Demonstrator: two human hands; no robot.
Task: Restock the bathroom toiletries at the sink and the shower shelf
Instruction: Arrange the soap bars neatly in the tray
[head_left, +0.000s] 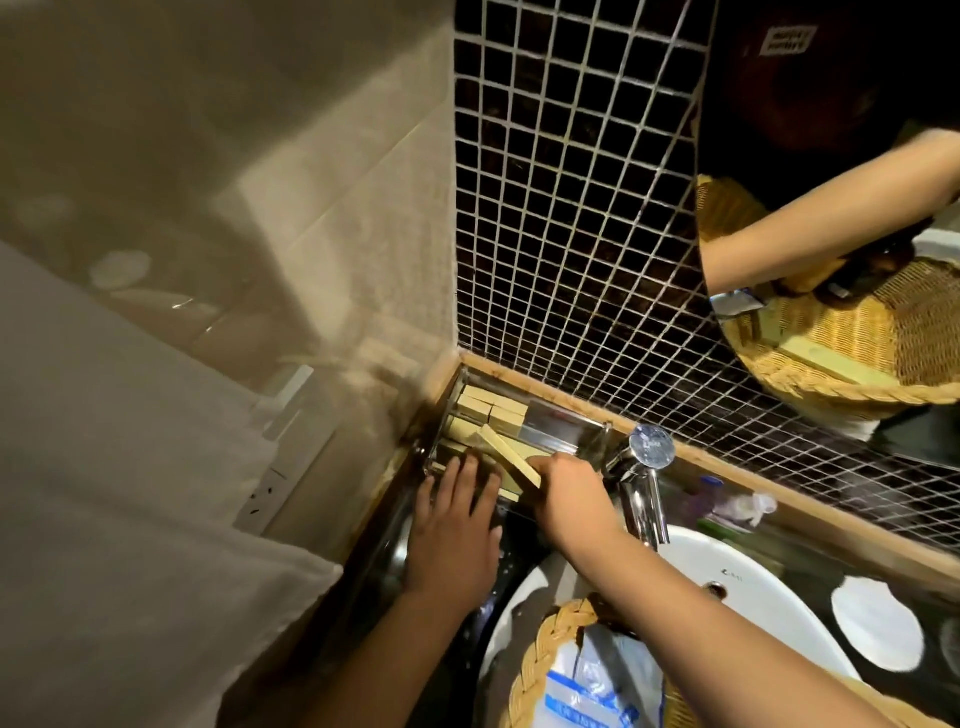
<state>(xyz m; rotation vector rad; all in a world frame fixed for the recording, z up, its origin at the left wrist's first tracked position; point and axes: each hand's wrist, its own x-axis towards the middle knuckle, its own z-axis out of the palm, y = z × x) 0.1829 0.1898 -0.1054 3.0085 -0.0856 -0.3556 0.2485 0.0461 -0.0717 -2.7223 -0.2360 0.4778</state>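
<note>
The right hand (563, 486) pinches a flat pale box (511, 460), tilted over the clear tray (550, 431) in the table corner beside the tap (641, 470). The left hand (457, 525) lies flat, fingers spread, holding nothing. The box looks light and crushable; hold its long edges

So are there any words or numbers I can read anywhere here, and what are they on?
None can be read for sure.
White sink: a tiny grey mark near the overflow hole, too small to read.
Plastic packet in the wicker basket: blue print, too blurred to read.
White patch on the dark top in the mirror: two lines of letters, blurred and reversed, unreadable.
Yellow boxes in the tray: no print visible.
</note>
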